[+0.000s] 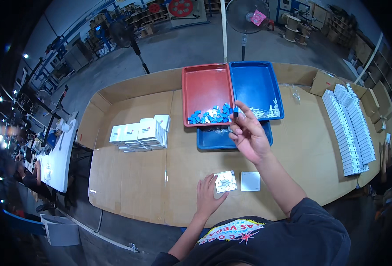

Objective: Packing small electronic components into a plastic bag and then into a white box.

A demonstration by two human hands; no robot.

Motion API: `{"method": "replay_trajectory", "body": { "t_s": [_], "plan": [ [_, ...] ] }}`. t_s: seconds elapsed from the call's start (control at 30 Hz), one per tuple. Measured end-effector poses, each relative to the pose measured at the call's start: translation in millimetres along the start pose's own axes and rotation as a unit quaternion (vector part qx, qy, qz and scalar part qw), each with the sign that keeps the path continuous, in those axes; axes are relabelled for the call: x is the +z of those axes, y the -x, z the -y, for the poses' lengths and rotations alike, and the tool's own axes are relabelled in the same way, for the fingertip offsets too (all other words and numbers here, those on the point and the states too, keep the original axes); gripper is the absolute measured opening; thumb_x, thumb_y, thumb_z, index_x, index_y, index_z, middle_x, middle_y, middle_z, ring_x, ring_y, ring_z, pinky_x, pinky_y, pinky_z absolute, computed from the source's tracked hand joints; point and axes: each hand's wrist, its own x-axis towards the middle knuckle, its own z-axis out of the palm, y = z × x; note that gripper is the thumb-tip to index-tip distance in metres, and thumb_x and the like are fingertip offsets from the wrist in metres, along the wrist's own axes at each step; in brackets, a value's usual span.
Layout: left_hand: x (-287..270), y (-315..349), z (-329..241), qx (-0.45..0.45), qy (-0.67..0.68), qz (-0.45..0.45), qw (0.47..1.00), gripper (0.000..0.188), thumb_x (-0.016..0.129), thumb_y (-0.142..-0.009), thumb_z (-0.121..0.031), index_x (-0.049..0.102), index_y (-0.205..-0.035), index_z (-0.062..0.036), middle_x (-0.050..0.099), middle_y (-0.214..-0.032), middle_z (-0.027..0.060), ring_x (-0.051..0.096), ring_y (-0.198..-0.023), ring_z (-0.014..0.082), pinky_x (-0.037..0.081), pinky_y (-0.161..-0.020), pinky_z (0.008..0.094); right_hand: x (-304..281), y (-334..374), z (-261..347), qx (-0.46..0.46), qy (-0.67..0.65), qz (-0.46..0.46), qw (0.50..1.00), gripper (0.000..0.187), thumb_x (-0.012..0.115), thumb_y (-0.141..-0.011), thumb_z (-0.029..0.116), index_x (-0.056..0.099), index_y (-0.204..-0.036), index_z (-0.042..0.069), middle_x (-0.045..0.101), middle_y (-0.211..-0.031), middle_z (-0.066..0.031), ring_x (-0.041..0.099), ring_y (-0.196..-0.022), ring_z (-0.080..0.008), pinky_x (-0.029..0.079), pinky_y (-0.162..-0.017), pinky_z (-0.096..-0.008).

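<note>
A square white plastic housing [225,181], with its inner parts showing, lies on the cardboard-covered table near me. My left hand [208,197] holds it at the left, fingers by its upper corner and thumb along its lower edge. Just to the right lies a plain white square cover [250,181]. Raised above the front of the trays, my right hand [250,135] pinches a small blue and black block [235,111] between thumb and fingers. Loose small blue and white blocks [209,116] are heaped in the near end of the red tray [207,86].
Beside the red tray, a blue tray [253,82] holds thin white pieces [273,109]; another blue tray [211,141] sits beneath. Stacked white boxes [140,135] stand left, long rows of white units [346,128] right. Cardboard walls [136,91] edge the table. Fans stand beyond.
</note>
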Motion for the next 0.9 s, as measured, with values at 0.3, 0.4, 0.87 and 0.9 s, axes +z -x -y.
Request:
{"method": "replay_trajectory", "body": {
  "t_s": [0.3, 0.4, 0.87, 0.9],
  "plan": [
    [0, -6, 2, -0.003, -0.002, 0.005, 1.0, 0.081, 0.084, -0.08, -0.043, 0.052, -0.145, -0.0059, 0.052, -0.15, 0.0158, 0.045, -0.143, 0.0343, 0.027, -0.12, 0.0585, -23, 22, -9, 0.076, -0.148, -0.043, 0.985, 0.039, 0.06, -0.107, 0.021, 0.056, -0.145, 0.011, 0.065, -0.121, -0.008, 0.049, -0.073, -0.0059, 0.045, -0.061, -0.0211],
    [-1, -4, 0, -0.003, -0.002, 0.006, 1.0, 0.081, 0.084, -0.08, -0.043, 0.053, -0.145, -0.0064, 0.051, -0.15, 0.0155, 0.045, -0.143, 0.0344, 0.027, -0.121, 0.0587, -35, 28, -9, 0.083, -0.172, -0.016, 0.981, 0.039, 0.058, -0.109, 0.025, 0.056, -0.145, 0.011, 0.065, -0.123, -0.0084, 0.049, -0.073, -0.0061, 0.045, -0.059, -0.02],
    [5, -1, 6, -0.025, 0.011, -0.007, 1.0, 0.085, 0.086, -0.077, -0.038, 0.049, -0.148, -0.0069, 0.051, -0.151, 0.0156, 0.046, -0.144, 0.0341, 0.028, -0.122, 0.0593, -82, 35, -49, 0.059, 0.408, -0.102, 0.905, 0.027, 0.07, -0.102, 0.011, 0.07, -0.127, 0.002, 0.068, -0.11, -0.0039, 0.069, -0.09, -0.0103, 0.054, -0.075, -0.0245],
    [3, -5, 6, -0.017, 0.011, -0.01, 1.0, 0.086, 0.086, -0.077, -0.037, 0.049, -0.148, -0.0065, 0.051, -0.152, 0.0156, 0.046, -0.144, 0.0341, 0.028, -0.122, 0.0591, -110, 41, -67, -0.042, 0.525, -0.085, 0.846, 0.028, 0.074, -0.096, 0.008, 0.07, -0.124, 0.0, 0.07, -0.105, -0.005, 0.07, -0.093, -0.0121, 0.055, -0.081, -0.0266]
  ]
}}
